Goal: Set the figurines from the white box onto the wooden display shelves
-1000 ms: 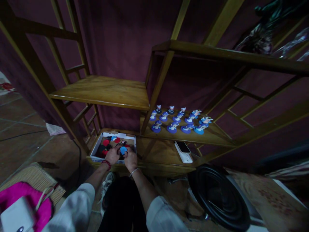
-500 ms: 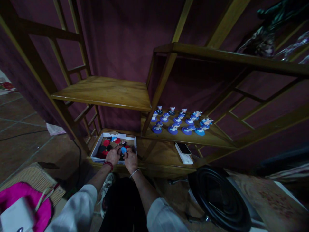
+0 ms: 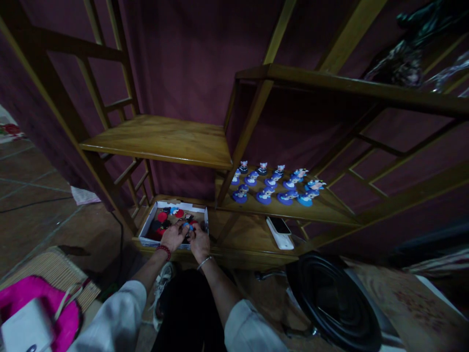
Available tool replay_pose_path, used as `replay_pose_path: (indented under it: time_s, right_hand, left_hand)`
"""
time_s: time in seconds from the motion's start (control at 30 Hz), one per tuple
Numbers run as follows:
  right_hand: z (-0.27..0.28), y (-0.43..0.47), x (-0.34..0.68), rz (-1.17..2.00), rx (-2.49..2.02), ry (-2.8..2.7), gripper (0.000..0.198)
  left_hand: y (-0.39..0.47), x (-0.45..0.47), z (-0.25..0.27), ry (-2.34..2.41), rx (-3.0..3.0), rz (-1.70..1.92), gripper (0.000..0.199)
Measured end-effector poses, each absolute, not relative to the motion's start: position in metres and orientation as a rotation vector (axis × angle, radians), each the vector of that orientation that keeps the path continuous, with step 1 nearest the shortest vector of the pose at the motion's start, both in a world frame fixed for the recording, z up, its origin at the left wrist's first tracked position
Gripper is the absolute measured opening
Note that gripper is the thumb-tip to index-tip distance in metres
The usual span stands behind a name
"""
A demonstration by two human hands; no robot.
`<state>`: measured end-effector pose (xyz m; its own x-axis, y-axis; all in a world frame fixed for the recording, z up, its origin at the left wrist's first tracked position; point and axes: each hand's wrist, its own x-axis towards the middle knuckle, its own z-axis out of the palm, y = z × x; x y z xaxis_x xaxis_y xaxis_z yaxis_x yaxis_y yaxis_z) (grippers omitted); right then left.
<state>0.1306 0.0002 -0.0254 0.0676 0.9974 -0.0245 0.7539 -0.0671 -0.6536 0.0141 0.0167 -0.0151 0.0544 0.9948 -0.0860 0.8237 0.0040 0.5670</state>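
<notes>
Both hands meet over a shallow white box [image 3: 148,226] on the lowest shelf. Between them is a small blue piece [image 3: 188,226], mostly covered by my fingers; it looks like part of a figurine. My left hand [image 3: 174,236], with a red bead bracelet at the wrist, closes on its left side. My right hand [image 3: 199,242], wearing a thin silver bracelet, pinches it from the right. Red and black pieces, such as a red disc [image 3: 162,216], lie in the box with a blue and white piece [image 3: 174,211] at its back.
Several purple and blue figurines [image 3: 266,195] stand in rows on a raised shelf to the right. A phone [image 3: 279,225] lies on a white box [image 3: 283,240] below them. A black round seat [image 3: 331,303] is at lower right, a pink cushion [image 3: 66,310] at lower left.
The blue piece has turned between my fingers, and less of its blue face shows now. My hands stay at the same spot over the box.
</notes>
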Motion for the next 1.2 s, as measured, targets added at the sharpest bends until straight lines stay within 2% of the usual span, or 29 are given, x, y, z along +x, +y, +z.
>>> replay_pose_path:
  time_s: [0.43, 0.9, 1.2]
  right_hand:
    - [-0.022, 0.000, 0.131, 0.591, -1.866, -1.752, 0.022]
    - [-0.023, 0.000, 0.131, 0.635, -1.778, -1.681, 0.032]
    - [-0.025, 0.005, 0.134, 0.661, -1.810, -1.630, 0.025]
  left_hand:
    - [0.017, 0.014, -0.004, 1.741, 1.848, 0.467, 0.038]
    - [0.023, 0.009, -0.016, 1.599, 1.908, 0.552, 0.042]
    - [0.019, 0.013, -0.002, 1.639, 1.871, 0.470, 0.043]
